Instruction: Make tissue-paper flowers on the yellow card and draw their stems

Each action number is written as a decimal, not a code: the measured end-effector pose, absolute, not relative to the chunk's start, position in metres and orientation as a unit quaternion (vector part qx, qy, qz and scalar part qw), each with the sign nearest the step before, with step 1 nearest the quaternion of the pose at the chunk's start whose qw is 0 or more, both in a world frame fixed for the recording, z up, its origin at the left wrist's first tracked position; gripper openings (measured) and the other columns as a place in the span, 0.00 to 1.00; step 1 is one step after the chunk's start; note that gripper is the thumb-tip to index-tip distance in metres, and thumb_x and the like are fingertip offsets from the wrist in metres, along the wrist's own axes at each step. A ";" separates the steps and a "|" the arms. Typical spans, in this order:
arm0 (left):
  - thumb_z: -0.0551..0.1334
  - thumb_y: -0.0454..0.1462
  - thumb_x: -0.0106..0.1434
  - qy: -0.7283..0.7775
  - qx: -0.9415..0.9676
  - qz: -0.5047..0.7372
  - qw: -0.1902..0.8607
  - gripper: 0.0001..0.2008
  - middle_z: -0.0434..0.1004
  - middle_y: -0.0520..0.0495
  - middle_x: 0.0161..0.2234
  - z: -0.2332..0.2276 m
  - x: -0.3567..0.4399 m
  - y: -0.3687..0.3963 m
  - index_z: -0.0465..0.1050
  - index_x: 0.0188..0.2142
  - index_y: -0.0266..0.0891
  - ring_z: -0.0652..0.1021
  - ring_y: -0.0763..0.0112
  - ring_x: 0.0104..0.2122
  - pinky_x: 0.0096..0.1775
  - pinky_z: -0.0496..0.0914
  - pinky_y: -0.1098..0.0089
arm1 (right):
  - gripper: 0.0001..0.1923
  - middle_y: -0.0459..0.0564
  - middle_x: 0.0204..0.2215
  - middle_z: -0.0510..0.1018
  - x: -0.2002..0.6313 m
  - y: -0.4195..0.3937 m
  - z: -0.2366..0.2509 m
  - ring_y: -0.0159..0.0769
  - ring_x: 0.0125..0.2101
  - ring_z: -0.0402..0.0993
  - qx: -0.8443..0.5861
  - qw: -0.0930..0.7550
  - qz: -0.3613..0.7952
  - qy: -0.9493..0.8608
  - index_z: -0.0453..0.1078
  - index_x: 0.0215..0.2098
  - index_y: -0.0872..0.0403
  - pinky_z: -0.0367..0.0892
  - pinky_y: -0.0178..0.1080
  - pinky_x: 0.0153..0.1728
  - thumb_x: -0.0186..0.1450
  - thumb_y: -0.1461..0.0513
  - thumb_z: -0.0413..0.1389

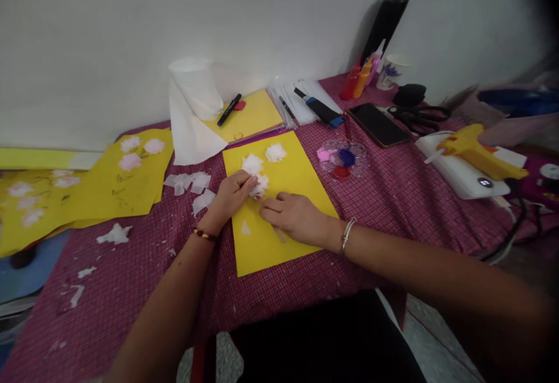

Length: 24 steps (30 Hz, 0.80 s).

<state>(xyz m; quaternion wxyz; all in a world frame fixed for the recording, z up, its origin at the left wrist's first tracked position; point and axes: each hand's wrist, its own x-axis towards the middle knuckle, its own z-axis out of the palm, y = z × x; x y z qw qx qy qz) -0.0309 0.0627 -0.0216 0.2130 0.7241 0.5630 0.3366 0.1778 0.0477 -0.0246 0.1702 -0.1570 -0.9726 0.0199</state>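
The left hand (233,194) pinches a white paper flower (259,185) on the yellow sheet (301,176). The right hand (290,215) rests half curled just beside it, touching the sheet.

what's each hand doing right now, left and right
Left hand: closed, pinching a tissue puff on the yellow sheet.
Right hand: resting on the sheet, holding a stick.

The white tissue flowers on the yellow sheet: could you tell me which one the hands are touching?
The nearest tissue flower, pinched by the left hand; the other two flowers lie untouched farther back.
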 end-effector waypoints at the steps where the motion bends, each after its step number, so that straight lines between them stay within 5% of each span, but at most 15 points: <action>1: 0.56 0.42 0.64 0.563 0.724 0.337 0.213 0.19 0.64 0.52 0.20 -0.021 -0.031 0.062 0.62 0.18 0.40 0.66 0.71 0.24 0.29 0.59 0.69 | 0.08 0.54 0.39 0.77 0.178 0.049 -0.025 0.38 0.32 0.65 -0.158 0.183 0.043 -0.969 0.70 0.42 0.56 0.61 0.41 0.33 0.70 0.65 0.49; 7: 0.55 0.43 0.64 0.567 0.710 0.343 0.238 0.15 0.74 0.50 0.25 -0.016 -0.033 0.057 0.75 0.27 0.40 0.73 0.69 0.28 0.32 0.65 0.70 | 0.11 0.48 0.33 0.76 0.182 0.064 -0.025 0.32 0.32 0.71 -0.299 0.412 0.354 -0.784 0.70 0.38 0.54 0.65 0.36 0.35 0.71 0.61 0.46; 10: 0.54 0.45 0.65 0.578 0.689 0.353 0.258 0.17 0.77 0.47 0.27 -0.016 -0.036 0.055 0.76 0.30 0.38 0.76 0.69 0.28 0.32 0.68 0.70 | 0.11 0.46 0.28 0.74 0.182 0.070 -0.026 0.31 0.27 0.70 -0.320 0.425 0.419 -0.736 0.69 0.33 0.54 0.65 0.36 0.32 0.70 0.60 0.47; 18: 0.56 0.45 0.65 0.587 0.681 0.349 0.266 0.15 0.78 0.49 0.29 -0.020 -0.039 0.057 0.75 0.30 0.38 0.76 0.69 0.30 0.34 0.68 0.70 | 0.11 0.51 0.39 0.78 0.181 0.064 -0.026 0.35 0.41 0.74 -0.239 0.369 0.349 -0.827 0.73 0.41 0.55 0.68 0.39 0.44 0.70 0.63 0.48; 24: 0.57 0.43 0.64 0.580 0.697 0.337 0.253 0.14 0.73 0.51 0.25 -0.019 -0.038 0.057 0.72 0.27 0.39 0.72 0.72 0.28 0.32 0.65 0.70 | 0.12 0.50 0.41 0.78 0.184 0.059 -0.021 0.34 0.40 0.73 -0.233 0.256 0.205 -0.915 0.72 0.43 0.53 0.66 0.36 0.38 0.72 0.63 0.47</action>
